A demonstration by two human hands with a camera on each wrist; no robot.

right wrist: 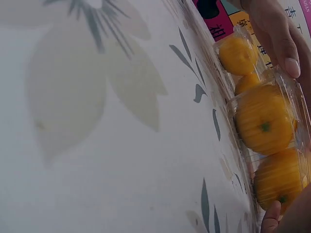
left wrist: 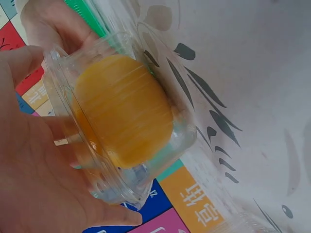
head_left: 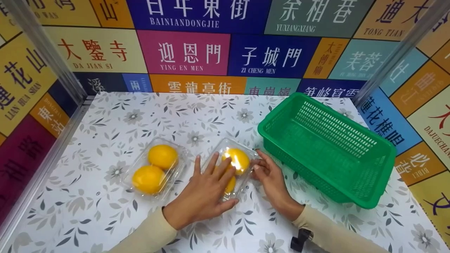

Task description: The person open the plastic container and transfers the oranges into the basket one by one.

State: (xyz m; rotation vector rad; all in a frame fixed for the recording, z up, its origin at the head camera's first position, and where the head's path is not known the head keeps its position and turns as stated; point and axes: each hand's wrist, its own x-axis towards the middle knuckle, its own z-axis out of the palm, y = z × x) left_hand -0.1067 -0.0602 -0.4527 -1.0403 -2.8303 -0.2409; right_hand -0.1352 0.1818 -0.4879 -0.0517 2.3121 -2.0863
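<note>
My left hand (head_left: 207, 191), fingers apart, lies over the clear, rectangular plastic box (head_left: 245, 180) of round yellow fruit (head_left: 236, 161) on the white floral tabletop (head_left: 218, 109); whether my right hand (head_left: 276, 182) pinches its edge, I can't tell. Its thin walls probably flex and slip: support both long sides.

We see a tabletop (head_left: 168, 119) printed with grey flowers and leafy sprigs on white. On it we find two clear plastic fruit boxes lying near each other, a left box (head_left: 172, 179) and a right box (head_left: 225, 147). Beside these, we have a green perforated basket (head_left: 316, 140) standing upright, set at a slant.
</note>
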